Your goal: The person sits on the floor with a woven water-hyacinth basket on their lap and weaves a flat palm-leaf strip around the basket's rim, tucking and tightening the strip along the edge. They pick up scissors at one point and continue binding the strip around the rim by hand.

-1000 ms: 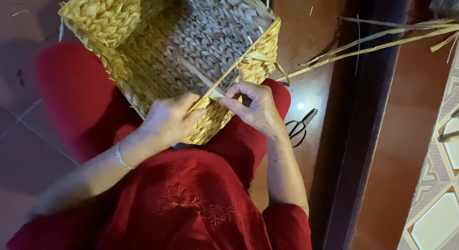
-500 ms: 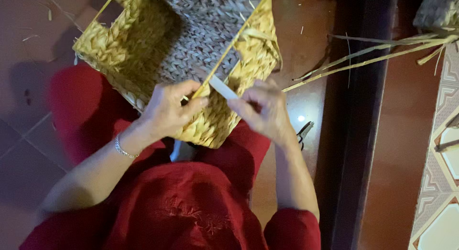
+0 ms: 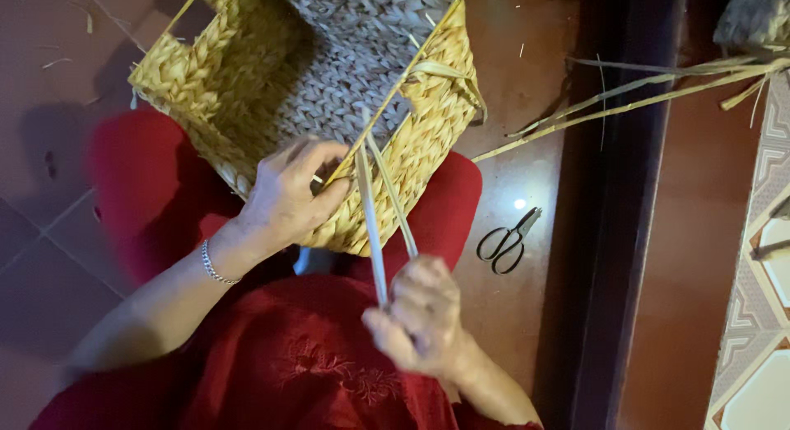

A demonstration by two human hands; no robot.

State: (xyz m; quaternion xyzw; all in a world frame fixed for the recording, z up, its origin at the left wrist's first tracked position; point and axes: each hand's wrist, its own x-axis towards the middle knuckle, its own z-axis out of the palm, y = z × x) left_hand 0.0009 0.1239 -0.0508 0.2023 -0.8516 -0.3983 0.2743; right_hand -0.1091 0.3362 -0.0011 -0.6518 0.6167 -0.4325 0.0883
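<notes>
My left hand (image 3: 284, 195) presses the woven basket (image 3: 329, 92) rim steady while my right hand (image 3: 415, 319) pinches the straw strand (image 3: 370, 224), best pulled taut and straight.

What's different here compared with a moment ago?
The right hand has pulled back toward the body, away from the basket, drawing the pale strands out taut. The left hand still presses on the basket's near rim. The scissors still lie on the floor.

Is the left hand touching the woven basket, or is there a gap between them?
Touching. The head view shows the left hand pressed on the near rim of the woven basket, fingers curled over the edge, with no gap visible.
</notes>
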